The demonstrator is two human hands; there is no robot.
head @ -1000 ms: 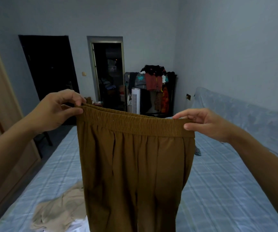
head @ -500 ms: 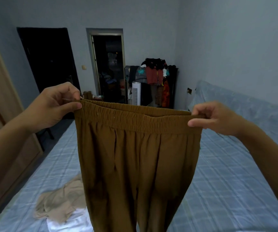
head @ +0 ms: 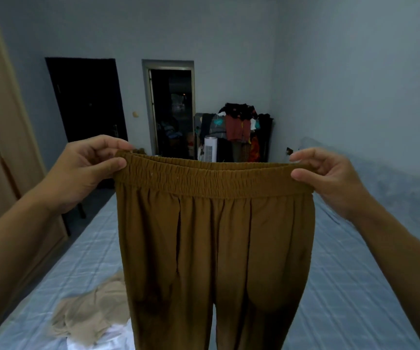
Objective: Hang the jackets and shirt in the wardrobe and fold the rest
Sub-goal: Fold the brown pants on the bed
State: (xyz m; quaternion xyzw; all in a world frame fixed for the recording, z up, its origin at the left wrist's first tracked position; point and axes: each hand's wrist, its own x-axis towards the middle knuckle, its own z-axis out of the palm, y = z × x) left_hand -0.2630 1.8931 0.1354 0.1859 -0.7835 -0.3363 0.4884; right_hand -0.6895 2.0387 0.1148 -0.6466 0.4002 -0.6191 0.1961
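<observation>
Trousers [head: 216, 248], brown with an elastic waistband, hang in front of you above the bed [head: 342, 286]. Your left hand [head: 85, 170] and right hand [head: 330, 178] each pinch a waistband corner. Keep the band taut and level, bring the legs together, then lay them flat, clear of the beige garment [head: 87, 317].

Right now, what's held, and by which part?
Brown trousers, held up by the waistband: left hand pinches one end, right hand the other.

Two bare forearms, sleeveless, ringless left hand [head: 82, 170] and right hand [head: 330, 183]
</observation>
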